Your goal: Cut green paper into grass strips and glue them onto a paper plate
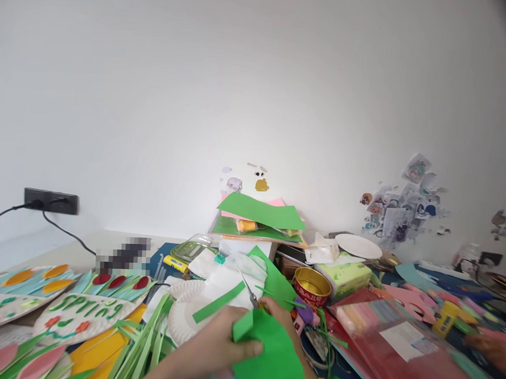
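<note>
My left hand (214, 340) pinches a piece of green paper (276, 356) between thumb and fingers, low in the middle of the view. One corner of the paper is folded up near the thumb. Behind it, my right hand (284, 315) is closed around a pair of scissors (252, 294), whose blades point up and left; most of the fingers are hidden by the paper. A cut green strip (219, 303) lies just left of the scissors, over white paper plates (184, 314). Another green sheet (275, 276) lies beyond the right hand.
Left are decorated paper plates (107, 317) and a bundle of pale green strips (146, 335). A glue stick (175, 263), a red-gold tin (312, 285), a tissue pack (345, 277) and a red plastic folder (381, 332) lie around. Stacked coloured paper (260, 212) stands by the wall.
</note>
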{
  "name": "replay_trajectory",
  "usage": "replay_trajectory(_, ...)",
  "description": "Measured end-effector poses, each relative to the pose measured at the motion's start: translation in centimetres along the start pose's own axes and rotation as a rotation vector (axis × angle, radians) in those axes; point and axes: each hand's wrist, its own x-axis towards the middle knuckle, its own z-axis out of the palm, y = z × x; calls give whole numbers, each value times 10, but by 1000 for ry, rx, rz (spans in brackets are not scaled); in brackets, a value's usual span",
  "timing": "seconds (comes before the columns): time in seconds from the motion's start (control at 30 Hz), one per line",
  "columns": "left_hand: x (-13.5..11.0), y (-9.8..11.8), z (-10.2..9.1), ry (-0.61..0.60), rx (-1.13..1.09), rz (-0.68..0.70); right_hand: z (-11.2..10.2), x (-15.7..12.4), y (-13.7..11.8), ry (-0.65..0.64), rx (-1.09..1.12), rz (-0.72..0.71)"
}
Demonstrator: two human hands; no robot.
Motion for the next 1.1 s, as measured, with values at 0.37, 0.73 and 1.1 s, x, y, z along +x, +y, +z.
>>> replay_trajectory(0.37, 5, -10, 6, -646, 321, 283, 2, -1, -3, 26, -238, -6)
replay_trajectory(0.73, 9, 0, -62, 21, 160, -86, -12, 2, -2, 148, -187, -25)
replay_trajectory(1.1, 23, -8, -76, 384, -147, -228, -6, 3, 6, 162, -38, -23)
